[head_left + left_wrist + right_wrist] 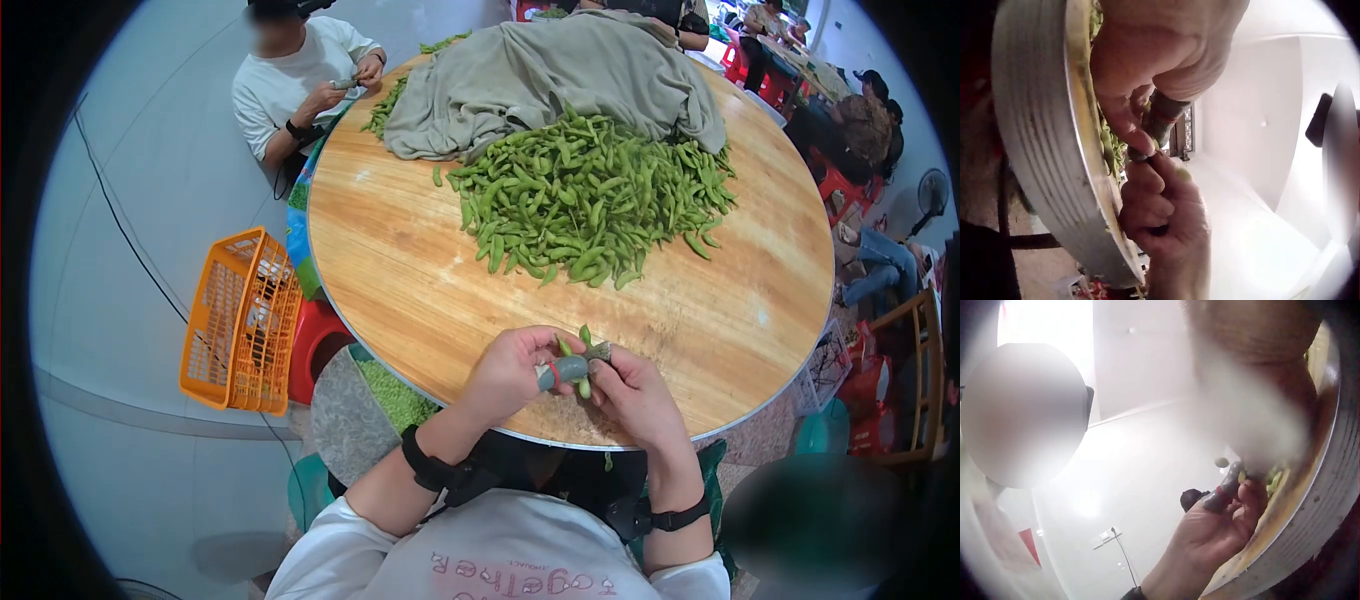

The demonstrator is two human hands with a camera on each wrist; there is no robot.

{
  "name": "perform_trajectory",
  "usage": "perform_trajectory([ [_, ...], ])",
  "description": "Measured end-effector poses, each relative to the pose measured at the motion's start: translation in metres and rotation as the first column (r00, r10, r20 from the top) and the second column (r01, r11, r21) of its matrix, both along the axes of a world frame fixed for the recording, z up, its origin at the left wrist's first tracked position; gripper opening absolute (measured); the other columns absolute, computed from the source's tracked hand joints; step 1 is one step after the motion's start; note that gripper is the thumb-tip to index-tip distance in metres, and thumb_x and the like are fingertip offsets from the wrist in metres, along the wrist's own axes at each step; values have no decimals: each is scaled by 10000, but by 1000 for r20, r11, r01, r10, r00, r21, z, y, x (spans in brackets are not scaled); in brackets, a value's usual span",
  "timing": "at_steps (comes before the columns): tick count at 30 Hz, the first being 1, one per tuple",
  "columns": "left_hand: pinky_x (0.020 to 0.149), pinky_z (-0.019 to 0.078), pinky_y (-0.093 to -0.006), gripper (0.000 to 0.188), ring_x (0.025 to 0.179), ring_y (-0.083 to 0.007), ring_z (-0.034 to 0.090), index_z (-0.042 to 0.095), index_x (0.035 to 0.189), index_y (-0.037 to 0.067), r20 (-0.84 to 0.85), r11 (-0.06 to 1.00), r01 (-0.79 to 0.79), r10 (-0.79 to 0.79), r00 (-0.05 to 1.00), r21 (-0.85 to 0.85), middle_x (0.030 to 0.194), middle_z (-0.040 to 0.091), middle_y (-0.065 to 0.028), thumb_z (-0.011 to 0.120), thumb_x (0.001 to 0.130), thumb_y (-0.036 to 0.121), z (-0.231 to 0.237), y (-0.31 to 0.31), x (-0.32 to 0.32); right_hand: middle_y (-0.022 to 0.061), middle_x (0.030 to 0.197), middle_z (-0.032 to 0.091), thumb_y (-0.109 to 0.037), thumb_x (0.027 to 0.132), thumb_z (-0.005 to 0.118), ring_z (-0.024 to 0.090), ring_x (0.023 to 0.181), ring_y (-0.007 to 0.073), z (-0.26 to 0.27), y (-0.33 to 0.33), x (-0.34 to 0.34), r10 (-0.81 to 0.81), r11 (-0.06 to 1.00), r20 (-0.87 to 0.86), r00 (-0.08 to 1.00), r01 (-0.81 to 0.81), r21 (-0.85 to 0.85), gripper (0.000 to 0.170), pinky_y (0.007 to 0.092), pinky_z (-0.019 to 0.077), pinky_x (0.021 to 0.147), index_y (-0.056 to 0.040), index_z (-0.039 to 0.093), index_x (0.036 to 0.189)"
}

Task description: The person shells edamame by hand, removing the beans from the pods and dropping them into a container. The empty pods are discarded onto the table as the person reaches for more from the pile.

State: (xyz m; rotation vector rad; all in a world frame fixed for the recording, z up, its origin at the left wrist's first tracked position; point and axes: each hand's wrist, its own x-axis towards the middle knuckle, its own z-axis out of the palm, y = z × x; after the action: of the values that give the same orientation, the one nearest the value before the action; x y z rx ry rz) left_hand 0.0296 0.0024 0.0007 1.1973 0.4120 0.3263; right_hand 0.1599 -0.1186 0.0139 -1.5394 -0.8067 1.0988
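Observation:
Over the near edge of the round table, my left hand [507,376] holds green edamame pods [585,388] between its fingers and thumb. The thumb wears a grey cover [566,372] with a red band. My right hand [636,398] meets it from the right, thumb and fingers pinching at the same pods; a brownish cover [599,352] sits on one fingertip. In the right wrist view, a small green oval bean [1221,462] shows near the left thumb's tip. A large heap of edamame pods [590,200] lies beyond both hands.
A grey-green cloth [560,75] covers the heap's far side on the wooden table [390,250]. Across to the left, another person [300,90] handles something small. An orange crate [235,325] and a red stool [318,340] stand left; shelled green beans [395,398] lie below the table edge.

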Motion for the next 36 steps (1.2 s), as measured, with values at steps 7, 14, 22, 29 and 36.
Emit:
perform_trajectory([
  [7, 634, 497, -228, 353, 714, -115, 601, 511, 1135, -24, 66, 919, -87, 122, 990, -383, 865, 622, -67, 616, 804, 41, -10, 3, 1, 201, 593, 516, -124, 840, 540, 536, 550, 357, 13, 15, -28, -208, 978, 719, 663, 137, 157, 128, 378, 416, 507, -9, 559, 786],
  [14, 605, 520, -231, 380, 662, -121, 611, 484, 1168, -27, 47, 991, 120, -117, 992, -62, 871, 604, -63, 608, 816, 47, 9, 17, -14, -54, 589, 487, -154, 862, 568, 416, 516, 23, 14, 9, -1, 42, 998, -282, 958, -53, -32, 142, 194, 324, 463, -24, 583, 808],
  [22, 666, 539, -256, 377, 704, -130, 613, 450, 1182, -26, -53, 999, 44, -45, 998, -19, 777, 545, -34, 565, 823, -8, 10, 14, -15, 64, 567, 538, -122, 816, 605, 479, 481, 134, 3, 9, -20, -112, 976, 422, 900, 20, 217, 113, 271, 394, 473, -16, 569, 802],
  [29, 685, 525, -239, 368, 740, -120, 609, 442, 1182, -27, -63, 967, 217, -211, 976, 134, 787, 567, -39, 499, 821, -72, 17, 19, -22, 153, 575, 523, -104, 775, 589, 495, 469, 234, 10, 9, -34, -115, 989, 666, 738, 19, 149, 113, 302, 415, 478, 0, 549, 759],
  [36, 636, 481, -212, 289, 724, -111, 594, 502, 1127, -24, 143, 963, 116, -83, 986, -242, 865, 613, -70, 537, 856, 70, 16, 14, -25, -9, 619, 539, -80, 809, 534, 423, 509, 68, -1, 8, -26, -202, 975, 35, 979, 197, 107, 108, 232, 349, 466, 19, 576, 795],
])
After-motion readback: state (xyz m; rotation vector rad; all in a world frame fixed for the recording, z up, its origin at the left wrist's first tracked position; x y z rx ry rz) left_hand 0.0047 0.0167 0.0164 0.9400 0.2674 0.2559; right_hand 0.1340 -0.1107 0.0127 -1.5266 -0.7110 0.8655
